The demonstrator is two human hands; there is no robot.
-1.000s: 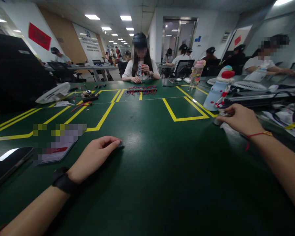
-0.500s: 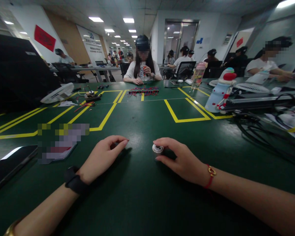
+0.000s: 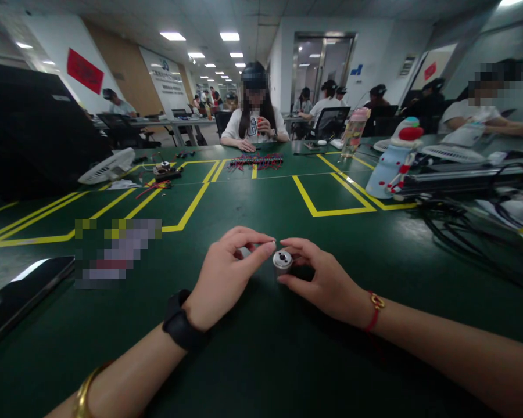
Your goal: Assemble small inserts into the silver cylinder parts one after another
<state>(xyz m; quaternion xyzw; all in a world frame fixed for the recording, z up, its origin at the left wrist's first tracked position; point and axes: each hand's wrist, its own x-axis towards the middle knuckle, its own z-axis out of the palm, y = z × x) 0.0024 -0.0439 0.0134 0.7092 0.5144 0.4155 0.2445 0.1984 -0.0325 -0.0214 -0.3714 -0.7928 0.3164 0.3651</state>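
Observation:
A short silver metal cylinder (image 3: 282,266) stands upright on the dark green table (image 3: 244,371). Its round top face has a dark hole in the middle and smaller holes beside it. Around its right side curves my right hand (image 3: 325,276), thumb at the near side and fingers behind, steadying it. My left hand (image 3: 229,273) is at the cylinder's upper left, thumb and forefinger pinched together close to the rim. A tiny bright spot shows at those fingertips; whether it is a small part or a nail, I cannot make out.
Left of my hands lie a black phone-like slab (image 3: 30,293) and a blurred-out flat item (image 3: 122,252). Farther off are a bundle of coloured wires (image 3: 257,161), a blue bottle (image 3: 386,168), black cables (image 3: 457,238) and a white fan (image 3: 107,166). Opposite sits a person (image 3: 255,116).
My left hand has moved right, up to the cylinder, its thumb and forefinger pinched. My right forefinger has drawn back from the cylinder's top, so the holes show more fully.

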